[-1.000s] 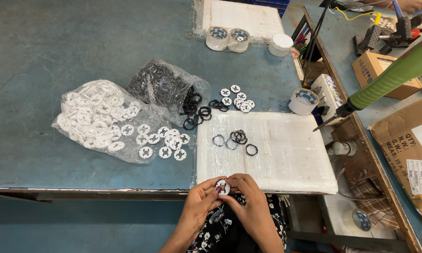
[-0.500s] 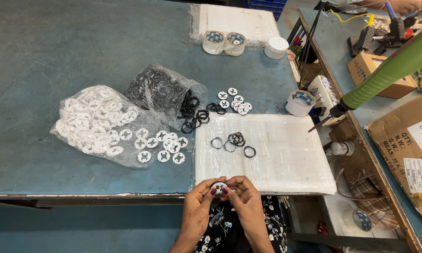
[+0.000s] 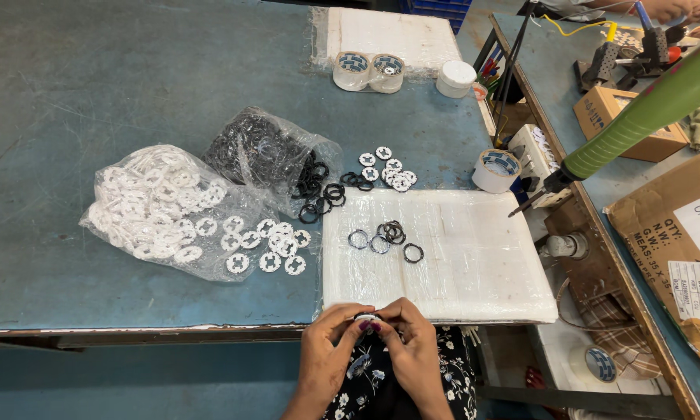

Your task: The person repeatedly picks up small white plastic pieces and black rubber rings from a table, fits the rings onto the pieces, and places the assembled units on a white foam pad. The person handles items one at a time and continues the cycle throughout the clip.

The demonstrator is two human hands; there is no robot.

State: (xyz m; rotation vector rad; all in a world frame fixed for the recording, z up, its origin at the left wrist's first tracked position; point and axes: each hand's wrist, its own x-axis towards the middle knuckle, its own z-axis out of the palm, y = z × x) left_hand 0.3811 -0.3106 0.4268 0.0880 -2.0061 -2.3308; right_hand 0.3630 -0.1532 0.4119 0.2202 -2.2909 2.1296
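Loose rings [image 3: 386, 236] lie on the foam pad [image 3: 474, 264], near the table's [image 3: 93, 78] near edge. Two bags [image 3: 210, 194] lie left of it; tape rolls [image 3: 369, 71] sit far.

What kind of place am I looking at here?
Likely a small-parts assembly workshop: bulk bags of white discs and black rings on a worn blue workbench, tape rolls, and a hanging green-handled tool.

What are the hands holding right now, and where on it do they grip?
Both the left hand and the right hand pinch one small white round part by its rim, at the table's near edge. Fingers hide most of it.
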